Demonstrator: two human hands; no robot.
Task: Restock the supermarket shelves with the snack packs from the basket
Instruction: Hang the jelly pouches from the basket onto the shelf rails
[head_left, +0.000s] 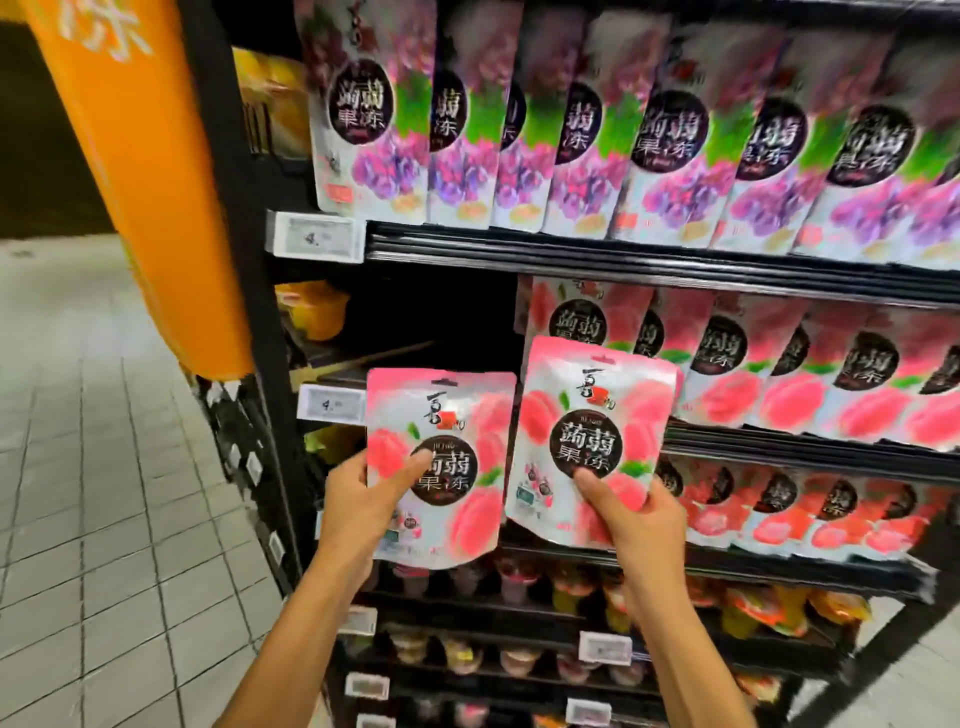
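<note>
I hold up two pink peach snack packs in front of the shelves. My left hand (363, 501) grips the left pack (441, 415) by its lower left part, thumb across its front. My right hand (636, 525) grips the right pack (597, 410) at its bottom edge, thumb on the front. Both packs are upright, side by side, before a dark gap (431, 322) at the left end of the peach shelf (779, 441). A row of the same peach packs (779, 364) fills that shelf to the right. The basket is out of view.
Purple grape packs (571, 135) line the shelf above. Red packs (831, 509) and jelly cups (519, 654) fill lower shelves. Price tags (330, 402) sit on the shelf edges. An orange pillar (150, 171) stands left, beside a tiled floor (104, 519).
</note>
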